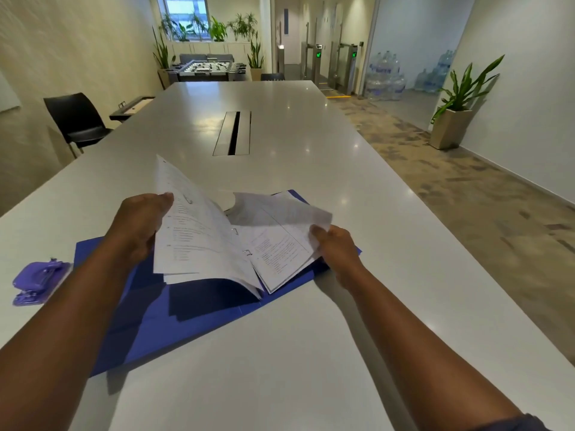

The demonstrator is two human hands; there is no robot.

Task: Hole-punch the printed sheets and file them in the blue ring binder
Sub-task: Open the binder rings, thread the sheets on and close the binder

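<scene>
The blue ring binder point(193, 309) lies open on the white table, its metal rings point(247, 252) showing in the middle. Printed sheets point(199, 241) are threaded on the rings. My left hand point(137, 225) grips the left stack of sheets at its outer edge and holds it lifted and tilted. My right hand point(337, 250) pinches the edge of a raised, curling sheet point(286, 213) over the right-hand pages point(280, 256). A purple hole punch point(39, 281) sits on the table left of the binder, apart from both hands.
The long white table point(311, 150) has a cable slot point(233, 132) in its middle. A black chair point(77, 119) stands at the left side. A potted plant point(457, 116) stands on the carpet to the right, water bottles point(385, 79) beyond it.
</scene>
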